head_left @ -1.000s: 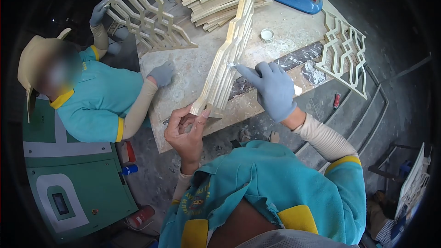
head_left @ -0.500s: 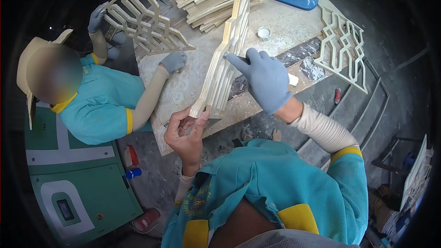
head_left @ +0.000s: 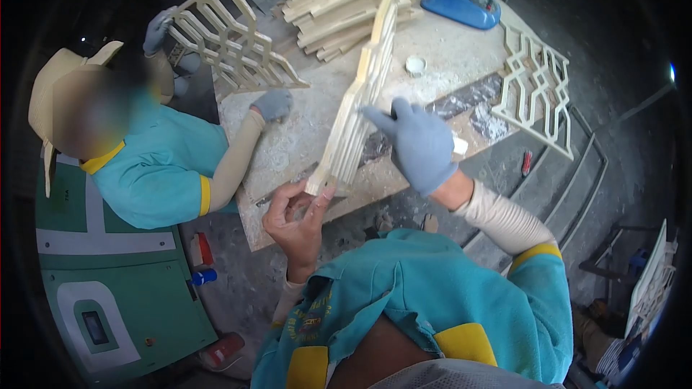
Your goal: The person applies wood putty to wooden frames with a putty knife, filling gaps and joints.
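Observation:
My bare left hand (head_left: pixel 294 225) pinches the bottom end of a pale wooden lattice panel (head_left: pixel 355 104), which stands tilted on its edge above the table. My right hand (head_left: pixel 420 145), in a grey glove, is at the panel's right side. Its index finger points at the slats and the other fingers are curled; whatever they hold is hidden. A small white round dish (head_left: pixel 415 66) sits on the table just beyond that hand.
Across the worktable (head_left: pixel 277 162), a co-worker (head_left: pixel 155 151) in grey gloves holds another lattice panel (head_left: pixel 234 39). Stacked panels (head_left: pixel 339 14) lie at the back beside a blue stand base (head_left: pixel 461 3). One more lattice panel (head_left: pixel 535 90) overhangs the right edge. A green cabinet (head_left: pixel 119 274) stands lower left.
My right index finger has shifted slightly down and right along the panel. The panel's lower end and my left hand sit a little lower and further right in view.

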### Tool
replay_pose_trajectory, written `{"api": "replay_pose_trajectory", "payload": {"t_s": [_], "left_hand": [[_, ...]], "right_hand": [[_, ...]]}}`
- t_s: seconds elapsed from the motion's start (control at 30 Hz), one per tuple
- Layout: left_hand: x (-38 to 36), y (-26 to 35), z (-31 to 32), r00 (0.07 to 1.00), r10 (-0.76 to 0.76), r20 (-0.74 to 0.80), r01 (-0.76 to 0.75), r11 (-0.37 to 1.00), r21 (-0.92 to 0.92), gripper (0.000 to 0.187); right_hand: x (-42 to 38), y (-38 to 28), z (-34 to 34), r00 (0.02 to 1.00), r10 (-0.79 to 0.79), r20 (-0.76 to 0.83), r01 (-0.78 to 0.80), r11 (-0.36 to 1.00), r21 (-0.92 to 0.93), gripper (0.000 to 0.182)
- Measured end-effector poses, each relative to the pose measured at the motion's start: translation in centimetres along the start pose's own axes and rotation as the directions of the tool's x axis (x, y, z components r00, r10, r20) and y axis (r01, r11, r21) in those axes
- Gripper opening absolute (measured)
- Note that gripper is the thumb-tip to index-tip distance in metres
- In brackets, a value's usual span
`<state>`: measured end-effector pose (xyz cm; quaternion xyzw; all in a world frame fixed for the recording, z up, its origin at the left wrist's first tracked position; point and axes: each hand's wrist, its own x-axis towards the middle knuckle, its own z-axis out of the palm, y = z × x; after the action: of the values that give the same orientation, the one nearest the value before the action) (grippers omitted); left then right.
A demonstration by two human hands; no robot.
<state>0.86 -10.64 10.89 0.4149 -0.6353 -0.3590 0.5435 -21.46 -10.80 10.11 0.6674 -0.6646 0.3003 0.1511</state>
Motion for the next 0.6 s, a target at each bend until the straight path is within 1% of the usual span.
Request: {"api": "replay_pose_trajectory", "payload": {"t_s": [0.03, 0.07, 0.13, 0.17, 0.2, 0.23, 0.27, 0.33, 0.37, 0.4, 0.5, 0.57, 0.6], "left_hand": [[0.1, 0.1, 0.0, 1.0, -0.02, 0.002, 0.02, 1.0, 0.018, 0.027], [0.2, 0.2, 0.1, 1.0, 0.006, -0.018, -0.006, 1.0, 0.005, 0.027], [0.2, 0.3, 0.0, 0.999, -0.035, 0.021, 0.035, 0.999, 0.005, 0.027], [0.2, 0.5, 0.1, 0.999, -0.039, 0.019, 0.039, 0.999, 0.006, 0.027], [0.3, 0.3, 0.1, 1.0, -0.012, 0.0, 0.012, 1.0, -0.001, 0.027], [0.3, 0.0, 0.2, 1.0, -0.008, 0.018, 0.008, 1.0, -0.015, 0.026], [0.2, -0.2, 0.2, 0.999, -0.009, 0.04, 0.011, 0.999, -0.031, 0.026], [0.3, 0.2, 0.3, 1.0, 0.003, 0.031, -0.002, 0.999, -0.034, 0.026], [0.3, 0.4, 0.1, 0.998, -0.007, 0.062, 0.009, 0.999, -0.034, 0.026], [0.4, 0.5, 0.1, 0.996, -0.015, 0.09, 0.018, 0.999, -0.033, 0.027], [0.6, 0.7, 0.2, 0.995, 0.005, 0.097, -0.001, 0.999, -0.041, 0.026], [0.6, 0.2, 0.2, 0.996, 0.011, 0.092, -0.008, 1.0, -0.029, 0.026], [0.7, 0.0, 0.1, 0.995, 0.015, 0.095, -0.014, 1.0, -0.014, 0.025]], "right_hand": [[-0.3, -0.1, 0.2, 1.0, -0.011, 0.026, 0.011, 1.0, 0.019, 0.057], [-0.3, -0.2, -0.5, 0.999, -0.036, 0.002, 0.036, 0.999, 0.01, 0.057], [-0.4, -0.2, -1.8, 0.986, -0.028, 0.166, 0.009, 0.994, 0.111, 0.047], [-0.1, -0.1, -2.0, 0.988, -0.052, 0.144, 0.037, 0.994, 0.107, 0.047], [0.3, 0.1, -2.1, 0.994, -0.022, 0.108, 0.01, 0.994, 0.113, 0.052], [0.6, 0.2, -2.1, 0.997, 0.012, 0.076, -0.021, 0.993, 0.12, 0.058], [0.8, 0.4, -1.8, 0.998, -0.001, 0.061, -0.006, 0.993, 0.115, 0.058], [0.7, 1.2, -0.4, 0.999, -0.023, -0.023, 0.022, 0.997, -0.072, 0.06], [0.3, 1.6, 0.1, 0.997, -0.072, -0.034, 0.068, 0.991, -0.117, 0.052], [0.2, 1.7, 0.3, 0.996, -0.083, -0.04, 0.078, 0.99, -0.12, 0.052], [-0.3, 1.8, 0.5, 0.996, -0.082, -0.022, 0.078, 0.989, -0.128, 0.053], [-0.4, 1.7, 0.4, 0.998, -0.057, 0.01, 0.057, 0.996, -0.064, 0.054], [-0.3, 1.6, 0.1, 0.998, -0.062, 0.009, 0.063, 0.996, -0.065, 0.054]]}}
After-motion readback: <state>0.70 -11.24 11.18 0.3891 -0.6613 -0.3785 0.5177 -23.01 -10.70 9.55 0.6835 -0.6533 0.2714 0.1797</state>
